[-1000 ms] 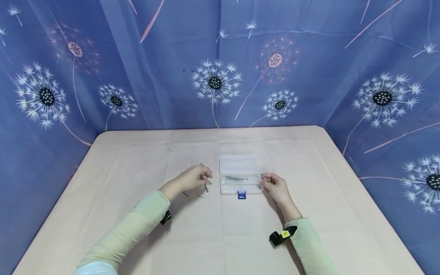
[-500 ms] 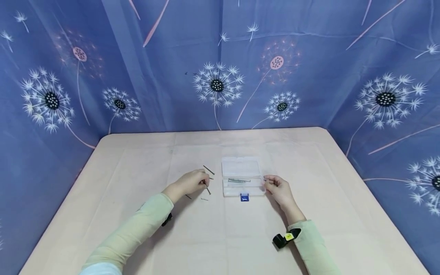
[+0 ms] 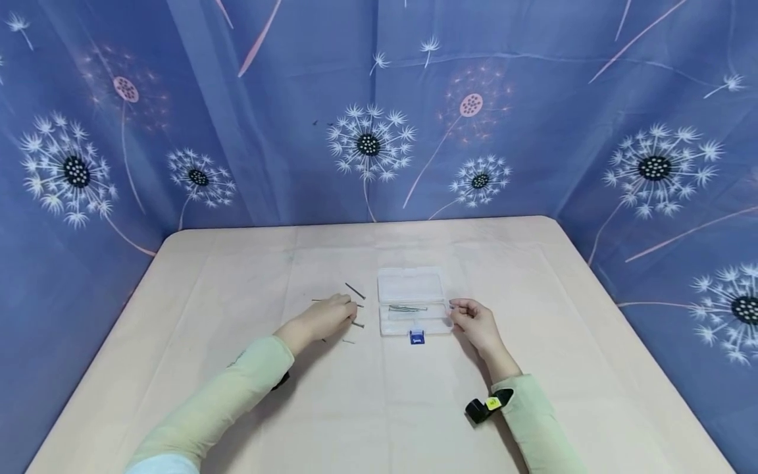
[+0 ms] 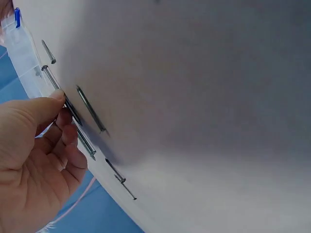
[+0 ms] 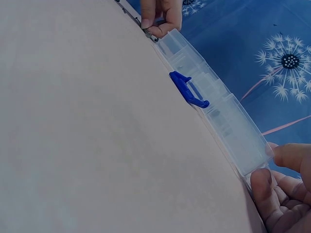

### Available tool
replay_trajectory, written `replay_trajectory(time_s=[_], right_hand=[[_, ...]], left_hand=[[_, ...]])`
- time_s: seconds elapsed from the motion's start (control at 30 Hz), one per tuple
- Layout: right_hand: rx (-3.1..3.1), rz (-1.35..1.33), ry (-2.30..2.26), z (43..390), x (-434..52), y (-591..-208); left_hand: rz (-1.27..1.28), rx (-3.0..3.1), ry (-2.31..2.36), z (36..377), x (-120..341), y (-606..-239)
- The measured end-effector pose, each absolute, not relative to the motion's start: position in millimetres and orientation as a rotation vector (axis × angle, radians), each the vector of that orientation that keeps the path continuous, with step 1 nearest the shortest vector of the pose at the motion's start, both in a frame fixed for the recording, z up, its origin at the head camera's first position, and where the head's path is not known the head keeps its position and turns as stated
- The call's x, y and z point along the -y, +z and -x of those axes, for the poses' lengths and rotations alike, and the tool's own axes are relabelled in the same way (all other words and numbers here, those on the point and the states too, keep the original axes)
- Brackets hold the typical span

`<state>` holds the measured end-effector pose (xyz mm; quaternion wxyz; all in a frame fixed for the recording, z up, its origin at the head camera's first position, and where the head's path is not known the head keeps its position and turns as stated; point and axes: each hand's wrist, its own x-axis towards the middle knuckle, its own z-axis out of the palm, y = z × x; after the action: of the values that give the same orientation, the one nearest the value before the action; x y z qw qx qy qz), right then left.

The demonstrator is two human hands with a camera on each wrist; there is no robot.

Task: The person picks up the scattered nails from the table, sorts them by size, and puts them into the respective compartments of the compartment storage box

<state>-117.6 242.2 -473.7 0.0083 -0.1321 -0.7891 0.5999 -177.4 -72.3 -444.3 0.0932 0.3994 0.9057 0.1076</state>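
Observation:
In the left wrist view my left hand [image 4: 43,141] pinches a long metal nail [image 4: 50,77] between thumb and fingers, low over the table. Several more nails lie around it, among them a dark nail [image 4: 90,109] beside the held one and a short nail [image 4: 49,52]. A clear plastic box [image 3: 387,326] stands open to the right of that hand, its lid [image 3: 411,286] folded back. Inside its rear part rest several long nails [image 3: 407,309]. My right hand [image 3: 478,327] grips the box's right end with thumb and fingers, as the right wrist view shows.
A blue latch [image 3: 417,338] hangs at the box's front edge. Beyond the nails lies the pale table cover [image 3: 533,276], with a blue dandelion-print curtain [image 3: 278,131] standing around its back and sides. Each wrist wears a black camera [image 3: 484,409].
My left fingers have come down onto the nail, which now lies more sideways than before. A nail farther back is now uncovered by the hand. My right hand stays at the box.

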Motion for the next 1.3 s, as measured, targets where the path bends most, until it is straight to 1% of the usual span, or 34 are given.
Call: replay_trajectory(time_s=[0.27, 0.53, 0.73, 0.9, 1.13, 1.3], right_hand=[[2.45, 0.428, 1.88, 118, -238, -473], [2.437, 0.432, 1.869, 117, -240, -472], [2.434, 0.439, 1.868, 116, -242, -471], [2.44, 0.45, 1.866, 116, -243, -471], [2.46, 0.444, 1.866, 115, -242, -473], [2.462, 0.447, 1.863, 114, -242, -473]], left_hand=[[-1.164, -2.687, 0.361, 172, 81, -444], [-1.213, -2.679, 0.672, 172, 83, -440], [-1.098, -2.472, 0.981, 170, 77, -435], [-1.011, -2.381, 1.133, 168, 73, -434], [-0.914, -2.27, 1.293, 164, 69, -433], [-0.902, -2.259, 1.3, 167, 62, -434]])
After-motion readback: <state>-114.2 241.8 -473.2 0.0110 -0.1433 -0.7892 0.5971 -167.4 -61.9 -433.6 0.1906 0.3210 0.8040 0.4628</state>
